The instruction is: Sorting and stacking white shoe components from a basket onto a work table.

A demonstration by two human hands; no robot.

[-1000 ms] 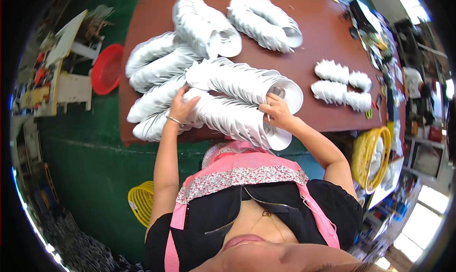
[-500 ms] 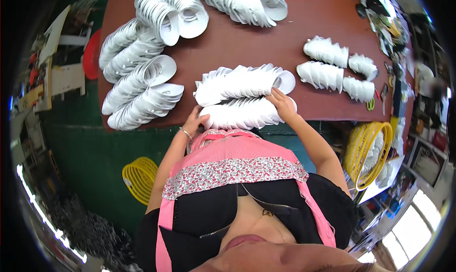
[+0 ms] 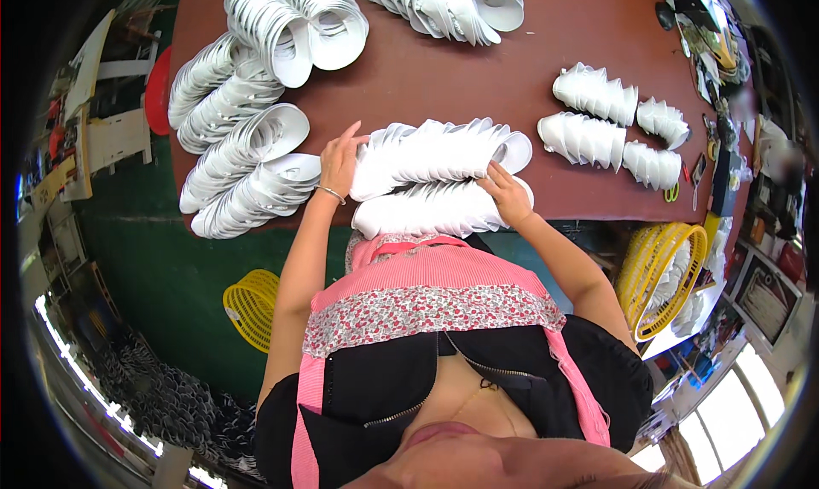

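Two rows of nested white curved pieces, like shoe uppers, lie side by side along the table's near edge: a far row (image 3: 431, 160) and a near row (image 3: 426, 209). My left hand (image 3: 339, 163) is at the left end of the far row, its fingers stretched out away from me and touching that end. At the right ends, my right hand (image 3: 509, 199) has bent fingers gripping the near row, the fingertips reaching the gap between the rows. Its thumb is partly hidden.
More nested white rows (image 3: 247, 169) line the table's left side, with others at the far edge (image 3: 444, 9). Shorter stacks (image 3: 584, 139) lie to the right, near green-handled scissors (image 3: 671, 194). Yellow baskets stand below the table, right (image 3: 661, 276) and left (image 3: 252, 310).
My left hand has moved away from me, from the near row's left end to the far row's. My right hand stays at the right ends, slightly nearer to me.
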